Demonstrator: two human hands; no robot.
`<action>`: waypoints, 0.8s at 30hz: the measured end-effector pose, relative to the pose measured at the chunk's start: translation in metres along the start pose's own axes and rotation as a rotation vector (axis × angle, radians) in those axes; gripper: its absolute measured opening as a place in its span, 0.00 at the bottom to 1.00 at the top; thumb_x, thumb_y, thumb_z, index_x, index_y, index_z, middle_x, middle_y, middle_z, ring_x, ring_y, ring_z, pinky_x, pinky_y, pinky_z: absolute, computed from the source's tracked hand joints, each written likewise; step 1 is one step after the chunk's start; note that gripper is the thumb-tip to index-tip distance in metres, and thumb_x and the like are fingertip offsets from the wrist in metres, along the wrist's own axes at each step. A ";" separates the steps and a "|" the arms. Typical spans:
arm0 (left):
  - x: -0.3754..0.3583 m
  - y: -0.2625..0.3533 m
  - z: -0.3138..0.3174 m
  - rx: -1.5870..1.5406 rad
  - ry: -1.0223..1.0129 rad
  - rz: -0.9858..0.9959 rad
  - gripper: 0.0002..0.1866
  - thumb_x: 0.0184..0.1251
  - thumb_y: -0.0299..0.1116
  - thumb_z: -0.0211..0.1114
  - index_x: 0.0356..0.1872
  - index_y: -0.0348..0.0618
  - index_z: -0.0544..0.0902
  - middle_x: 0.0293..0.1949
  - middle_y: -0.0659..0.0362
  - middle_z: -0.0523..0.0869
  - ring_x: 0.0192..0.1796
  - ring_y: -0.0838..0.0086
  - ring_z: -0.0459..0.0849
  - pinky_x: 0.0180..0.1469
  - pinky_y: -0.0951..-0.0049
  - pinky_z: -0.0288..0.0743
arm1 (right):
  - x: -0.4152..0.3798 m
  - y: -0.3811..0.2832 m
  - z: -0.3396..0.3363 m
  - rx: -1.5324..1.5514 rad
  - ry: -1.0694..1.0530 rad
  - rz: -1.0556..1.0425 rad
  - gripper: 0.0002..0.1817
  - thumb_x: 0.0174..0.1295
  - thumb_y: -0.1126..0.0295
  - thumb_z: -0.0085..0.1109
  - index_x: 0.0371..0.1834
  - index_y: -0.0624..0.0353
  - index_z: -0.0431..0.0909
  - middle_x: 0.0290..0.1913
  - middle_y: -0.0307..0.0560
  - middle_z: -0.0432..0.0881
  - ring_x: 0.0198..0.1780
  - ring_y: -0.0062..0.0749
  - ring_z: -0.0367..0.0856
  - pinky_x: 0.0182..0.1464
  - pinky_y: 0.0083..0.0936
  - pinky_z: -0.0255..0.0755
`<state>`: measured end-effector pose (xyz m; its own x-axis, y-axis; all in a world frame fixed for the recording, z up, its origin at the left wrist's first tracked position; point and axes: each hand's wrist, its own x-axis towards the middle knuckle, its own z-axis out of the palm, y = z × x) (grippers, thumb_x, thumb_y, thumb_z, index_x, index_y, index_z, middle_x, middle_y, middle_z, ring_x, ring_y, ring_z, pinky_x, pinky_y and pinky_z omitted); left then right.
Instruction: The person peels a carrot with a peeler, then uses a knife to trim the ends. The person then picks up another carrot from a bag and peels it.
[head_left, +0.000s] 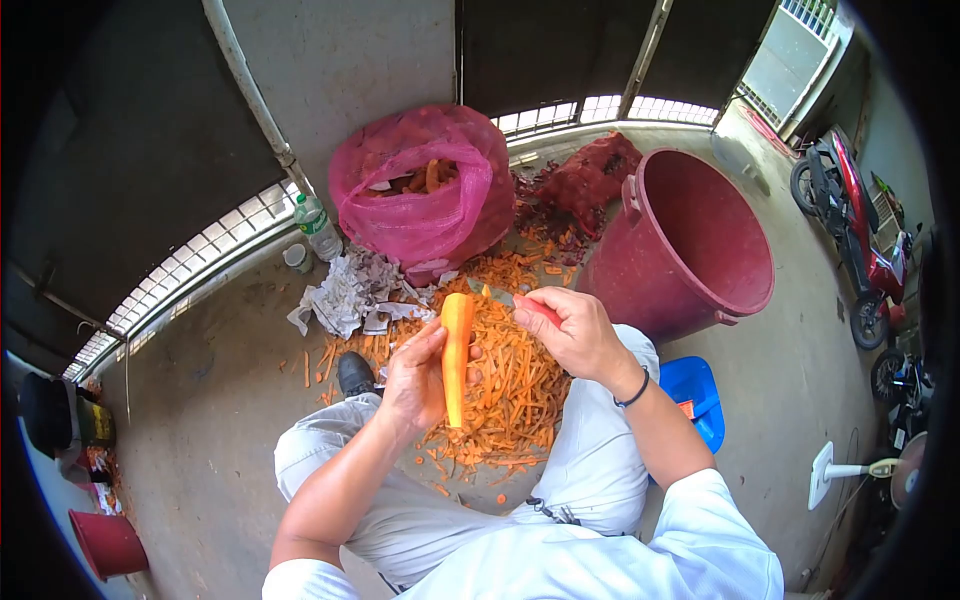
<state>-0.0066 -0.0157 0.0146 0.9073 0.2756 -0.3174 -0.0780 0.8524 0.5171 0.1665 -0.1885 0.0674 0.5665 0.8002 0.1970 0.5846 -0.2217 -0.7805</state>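
A peeled orange carrot (456, 350) stands nearly upright in my left hand (412, 382), with the fingers wrapped round its side and back. My right hand (577, 332) grips the red handle of a knife (536, 306), its blade pointing left toward the carrot's thick top end. Below both hands, a heap of orange carrot peelings (515, 400) spreads over the floor between my legs.
Ahead stands a pink mesh sack (490, 225) with carrots in its opening, beside crumpled paper (345, 295) and a plastic bottle (318, 230). A large dark red bin (640, 250) leans at the right, near a blue tub (708, 405). Farther right is a motorcycle (858, 215).
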 end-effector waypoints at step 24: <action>-0.015 -0.006 0.021 0.431 -0.065 -0.182 0.20 0.79 0.36 0.68 0.63 0.43 0.71 0.26 0.68 0.71 0.16 0.84 0.65 0.16 0.78 0.64 | 0.014 0.030 0.016 0.298 0.175 0.027 0.26 0.74 0.47 0.66 0.55 0.62 0.83 0.38 0.45 0.86 0.32 0.32 0.85 0.35 0.31 0.77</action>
<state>-0.0111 -0.0340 0.0325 0.9153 0.0989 -0.3906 0.2510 0.6184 0.7447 0.1827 -0.1749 0.0369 0.6854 0.6828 0.2528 0.3873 -0.0479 -0.9207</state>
